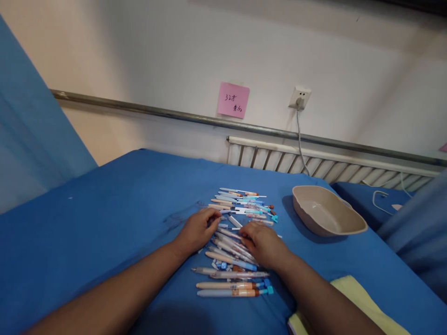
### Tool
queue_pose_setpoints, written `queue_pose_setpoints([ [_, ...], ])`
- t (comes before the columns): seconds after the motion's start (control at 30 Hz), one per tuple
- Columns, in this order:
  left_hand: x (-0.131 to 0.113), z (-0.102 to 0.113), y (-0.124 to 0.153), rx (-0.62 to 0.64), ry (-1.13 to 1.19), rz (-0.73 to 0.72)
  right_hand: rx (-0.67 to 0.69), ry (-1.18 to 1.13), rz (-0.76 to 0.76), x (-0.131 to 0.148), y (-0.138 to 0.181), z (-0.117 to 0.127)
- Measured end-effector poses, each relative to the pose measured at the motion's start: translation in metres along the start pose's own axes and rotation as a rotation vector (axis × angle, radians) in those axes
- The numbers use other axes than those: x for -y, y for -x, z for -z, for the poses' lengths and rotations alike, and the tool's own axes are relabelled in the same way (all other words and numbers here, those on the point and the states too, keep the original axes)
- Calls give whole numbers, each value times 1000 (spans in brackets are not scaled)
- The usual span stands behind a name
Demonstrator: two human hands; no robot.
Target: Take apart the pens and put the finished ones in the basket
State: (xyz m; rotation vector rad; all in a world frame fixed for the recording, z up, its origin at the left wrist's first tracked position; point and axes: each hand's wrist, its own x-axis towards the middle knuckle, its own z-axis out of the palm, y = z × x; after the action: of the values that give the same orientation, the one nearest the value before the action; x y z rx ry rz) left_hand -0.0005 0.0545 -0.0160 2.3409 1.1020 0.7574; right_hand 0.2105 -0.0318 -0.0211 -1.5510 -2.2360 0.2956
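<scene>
My left hand (198,229) rests at the left ends of a spread of pens, its fingers curled and thumb close to the forefinger; what lies between them is hidden. Over the right ends of the pens is my right hand (266,243), fingers bent downward and pressed together, their tips partly out of sight. Between the hands lie pale pens (232,246) in a slanted bunch and a white pen part (234,221). Farther off is a row of pens and thin refills (240,200). Nearer me lie a blue pen (226,293) and an orange pen (228,285) with blue cube tops.
A beige basin (323,209) stands to the right on the blue cloth (104,223). Small loose caps (221,265) lie among the pens. A yellow cloth (363,302) is under my right forearm. Behind are a radiator (275,158), a rail and a plugged-in cord (299,135).
</scene>
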Motion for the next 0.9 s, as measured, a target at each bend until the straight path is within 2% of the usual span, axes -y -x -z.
queue_pose_setpoints([
  [0.13, -4, 2, 1, 52, 34, -101, -16, 4, -17, -3, -1, -2],
  [0.3, -4, 2, 4, 108, 20, -243, -125, -193, -23, -5, -1, -4],
  [0.43, -5, 2, 5, 141, -28, -255, -142, -287, -28, -6, -3, -5],
  [0.63, -13, 3, 4, 201, -41, -257, -129, -306, -52, -4, -5, -7],
  [0.83, -17, 4, 8, 82, 53, -244, -183, -337, -76, -4, -4, -9],
  [0.9, -17, 4, 9, 79, 79, -228, -190, -352, -83, -5, -4, -9],
])
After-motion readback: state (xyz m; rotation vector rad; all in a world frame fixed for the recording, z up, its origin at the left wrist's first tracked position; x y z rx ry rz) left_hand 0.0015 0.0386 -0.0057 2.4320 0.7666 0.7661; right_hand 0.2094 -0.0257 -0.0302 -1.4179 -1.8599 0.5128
